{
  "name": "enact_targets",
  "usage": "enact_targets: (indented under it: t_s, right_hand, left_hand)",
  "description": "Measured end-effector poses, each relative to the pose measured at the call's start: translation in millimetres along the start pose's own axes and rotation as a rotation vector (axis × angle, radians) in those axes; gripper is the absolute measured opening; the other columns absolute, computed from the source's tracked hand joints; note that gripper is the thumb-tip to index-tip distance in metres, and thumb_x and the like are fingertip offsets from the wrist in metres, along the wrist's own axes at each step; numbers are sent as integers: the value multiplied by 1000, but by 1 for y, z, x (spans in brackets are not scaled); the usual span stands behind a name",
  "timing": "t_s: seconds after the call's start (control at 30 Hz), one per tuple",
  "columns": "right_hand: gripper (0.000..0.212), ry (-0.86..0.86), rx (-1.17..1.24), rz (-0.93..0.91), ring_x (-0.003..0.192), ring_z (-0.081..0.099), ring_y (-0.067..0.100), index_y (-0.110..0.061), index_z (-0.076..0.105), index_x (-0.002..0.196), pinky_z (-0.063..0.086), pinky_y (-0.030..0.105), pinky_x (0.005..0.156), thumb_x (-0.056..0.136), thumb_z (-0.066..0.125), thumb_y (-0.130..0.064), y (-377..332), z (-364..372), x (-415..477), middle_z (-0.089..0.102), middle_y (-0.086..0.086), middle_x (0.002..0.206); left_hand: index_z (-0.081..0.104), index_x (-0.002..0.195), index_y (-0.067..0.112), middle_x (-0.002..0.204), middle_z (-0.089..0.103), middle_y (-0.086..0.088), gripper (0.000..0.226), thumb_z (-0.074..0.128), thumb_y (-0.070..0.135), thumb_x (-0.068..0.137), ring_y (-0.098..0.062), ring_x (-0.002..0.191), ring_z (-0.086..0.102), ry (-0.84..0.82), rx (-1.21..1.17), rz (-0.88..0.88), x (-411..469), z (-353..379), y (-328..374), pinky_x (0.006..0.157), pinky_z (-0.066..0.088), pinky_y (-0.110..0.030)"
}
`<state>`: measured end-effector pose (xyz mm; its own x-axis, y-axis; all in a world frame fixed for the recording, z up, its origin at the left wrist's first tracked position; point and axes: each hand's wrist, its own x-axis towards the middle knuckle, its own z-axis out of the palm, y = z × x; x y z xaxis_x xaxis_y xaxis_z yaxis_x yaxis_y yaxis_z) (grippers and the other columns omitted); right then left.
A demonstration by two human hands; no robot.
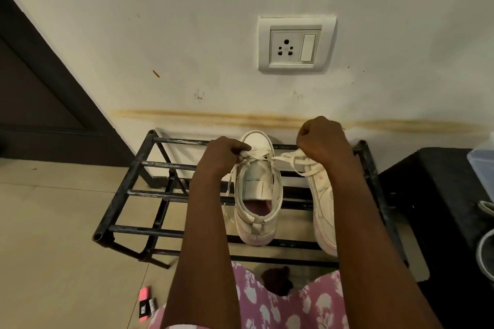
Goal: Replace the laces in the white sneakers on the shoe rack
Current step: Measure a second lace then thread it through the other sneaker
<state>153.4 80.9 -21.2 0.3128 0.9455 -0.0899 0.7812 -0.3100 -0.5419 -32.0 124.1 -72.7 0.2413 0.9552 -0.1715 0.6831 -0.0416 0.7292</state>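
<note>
Two white sneakers stand on the black metal shoe rack (128, 192), toes to the wall. The left sneaker (258, 195) is mostly unlaced, its tongue bare, with a white lace (256, 154) crossing only near the toe. My left hand (227, 153) pinches that lace at the sneaker's left side, and a loose end hangs down there. My right hand (322, 139) is closed in a fist above the right sneaker (323, 203), gripping the other end of the lace, which runs taut from the left sneaker's eyelets. The right sneaker lies partly under my right forearm, laces in place.
A wall with a socket plate (296, 44) rises just behind the rack. A dark door (40, 93) is at left. A black surface (438, 195) with a clear container stands at right. A pink and black packet (145, 302) lies on the floor by my knee.
</note>
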Motion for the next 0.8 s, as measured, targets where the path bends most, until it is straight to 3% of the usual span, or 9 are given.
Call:
enact_targets:
  t_s: [0.1, 0.17, 0.3, 0.37, 0.47, 0.53, 0.63, 0.73, 0.8]
  right_hand:
    - [28, -65, 31, -38, 120, 48, 30, -15, 72, 99, 37, 32, 102, 84, 51, -4, -7, 10, -1, 66, 6, 113]
    - [31, -154, 17, -95, 124, 45, 31, -17, 72, 102, 39, 39, 104, 83, 53, -1, -7, 21, 1, 64, 5, 118]
    - [27, -248, -88, -141, 109, 57, 27, -15, 72, 103, 48, 35, 93, 80, 64, -4, -1, 40, 2, 67, 7, 110]
    - [24, -208, -12, -120, 98, 62, 22, -12, 73, 101, 48, 27, 83, 80, 64, -4, 0, 41, 1, 70, 7, 104]
    - [19, -128, 63, -54, 85, 64, 24, -8, 76, 88, 51, 32, 75, 78, 61, -1, 4, 37, 3, 71, 9, 93]
    - [17, -94, 81, 7, 77, 64, 26, -3, 75, 82, 53, 35, 70, 74, 59, 0, 7, 37, 7, 71, 12, 84]
    - [18, -76, 56, 30, 81, 64, 27, -3, 72, 85, 51, 32, 68, 75, 57, -3, 10, 42, 14, 69, 11, 86]
    - [20, -49, 84, 47, 85, 62, 27, -6, 71, 87, 52, 34, 73, 77, 53, -6, 8, 44, 15, 69, 9, 89]
    - [19, -68, 63, 61, 81, 61, 25, -6, 70, 86, 47, 29, 62, 76, 54, -6, 8, 43, 16, 68, 8, 88]
  left_hand:
    - [73, 104, 9, 102, 71, -10, 25, 67, 1, 81, -16, 93, 63, 57, 83, 19, 0, 0, 1, 63, 39, -8]
    - [73, 101, 9, 99, 72, -10, 23, 72, 7, 79, -17, 91, 64, 93, 87, 27, -1, -1, 2, 66, 41, -12]
    - [74, 97, 4, 95, 72, -12, 23, 76, 12, 75, -20, 86, 65, 132, 95, 17, 0, 0, 7, 78, 47, -23]
    - [75, 90, 3, 89, 72, -12, 19, 76, 11, 73, -16, 78, 62, 147, 80, 7, 0, 1, 7, 73, 46, -23]
    - [74, 80, 4, 85, 72, -10, 9, 72, 5, 71, -11, 75, 57, 169, 37, 4, 0, 4, 7, 60, 40, -17]
    - [71, 74, 5, 83, 71, -8, 6, 69, 3, 69, -12, 77, 57, 175, 19, 7, 0, 8, 8, 65, 42, -20]
    - [60, 64, 15, 73, 65, -1, 14, 67, 5, 69, -15, 77, 58, 184, 11, 7, 0, 12, 10, 69, 45, -25]
    - [54, 69, 18, 71, 59, 2, 19, 68, 6, 72, -14, 73, 55, 161, -14, 21, 1, 14, 8, 62, 42, -22]
    - [58, 82, 14, 68, 56, 3, 16, 71, 7, 76, -8, 64, 52, 114, -87, 16, 1, 12, 6, 57, 43, -21]
